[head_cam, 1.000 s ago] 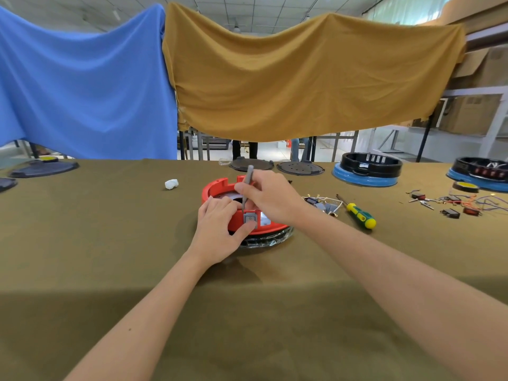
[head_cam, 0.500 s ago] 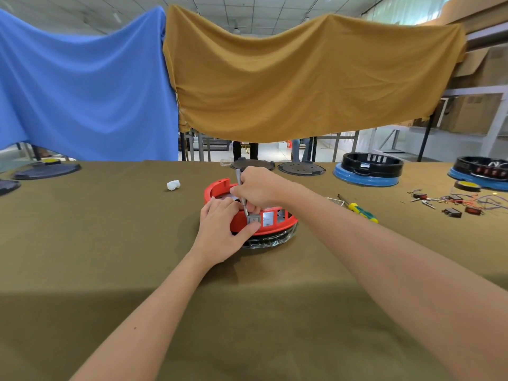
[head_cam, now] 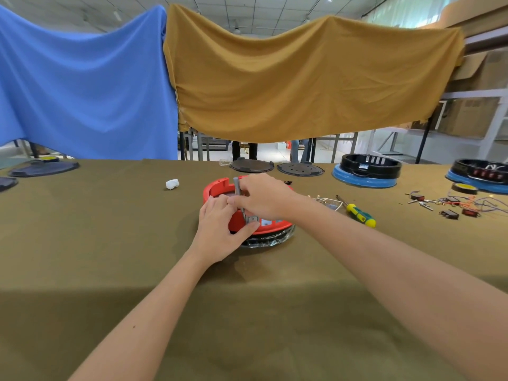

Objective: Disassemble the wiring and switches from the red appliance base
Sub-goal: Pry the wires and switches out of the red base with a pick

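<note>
The red appliance base (head_cam: 217, 188) lies on the olive-covered table (head_cam: 110, 243), on a dark ring with clear wrap. My left hand (head_cam: 220, 229) grips its near left rim, thumb under a grey switch (head_cam: 252, 220) set in the red wall. My right hand (head_cam: 261, 198) holds a thin grey tool (head_cam: 236, 185) upright, its tip down at that switch. A second pale switch (head_cam: 266, 222) shows beside it. The inside of the base is mostly hidden by my hands.
A yellow-green screwdriver (head_cam: 358, 213) and a white wire bundle (head_cam: 325, 200) lie right of the base. Loose switches and coloured wires (head_cam: 450, 206) lie farther right. Blue-and-black bases (head_cam: 365, 171) and dark round plates (head_cam: 251, 165) stand at the back; a white wad (head_cam: 172, 184) at left.
My right hand has swung left over the base and the grey tool has tipped from leaning right to nearly upright. The left hand stays on the rim.
</note>
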{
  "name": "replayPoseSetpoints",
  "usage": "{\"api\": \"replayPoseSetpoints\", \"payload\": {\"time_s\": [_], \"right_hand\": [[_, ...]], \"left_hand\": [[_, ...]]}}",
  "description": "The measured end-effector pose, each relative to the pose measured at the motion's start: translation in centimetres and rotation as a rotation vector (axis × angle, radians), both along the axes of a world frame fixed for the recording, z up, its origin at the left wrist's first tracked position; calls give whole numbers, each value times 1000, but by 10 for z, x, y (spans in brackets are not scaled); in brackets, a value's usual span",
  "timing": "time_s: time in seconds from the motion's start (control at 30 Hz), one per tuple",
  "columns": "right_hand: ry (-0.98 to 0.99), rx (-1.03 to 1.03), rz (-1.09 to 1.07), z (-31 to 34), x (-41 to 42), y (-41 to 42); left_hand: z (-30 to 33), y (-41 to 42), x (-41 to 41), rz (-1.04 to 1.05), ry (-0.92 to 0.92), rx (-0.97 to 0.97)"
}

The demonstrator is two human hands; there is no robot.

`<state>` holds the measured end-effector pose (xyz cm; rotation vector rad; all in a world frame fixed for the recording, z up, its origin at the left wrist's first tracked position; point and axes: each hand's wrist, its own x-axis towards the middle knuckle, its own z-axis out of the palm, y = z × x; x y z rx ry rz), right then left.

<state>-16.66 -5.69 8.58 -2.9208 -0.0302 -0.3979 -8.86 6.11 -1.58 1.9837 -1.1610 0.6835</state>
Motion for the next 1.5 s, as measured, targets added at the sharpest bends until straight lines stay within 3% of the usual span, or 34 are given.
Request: {"api": "replayPoseSetpoints", "payload": {"time_s": [0.43, 0.8, 0.9, 1.0, 1.07, 1.17, 1.33, 1.5], "right_hand": [[281, 0, -63, 19, 24, 7], [275, -10, -33, 24, 19, 10], [170, 81, -42, 18, 12, 8], [-35, 429, -42, 10, -4, -8], [-147, 524, -60, 4, -15, -22], [-237, 542, -87, -7, -28, -37], [-270, 504, -78, -13, -33, -36], [-296, 510, -58, -19, -37, -34]], "left_hand": [[-1, 1, 3, -12, 15, 7], [1, 2, -1, -29, 27, 12], [1, 3, -1, -25, 39, 10], [1, 4, -2, -26, 53, -4], [2, 4, -4, -42, 76, -11], [2, 5, -6, -68, 74, -51], [3, 5, -14, -61, -90, -69], [4, 6, -14, -61, -101, -62]]}}
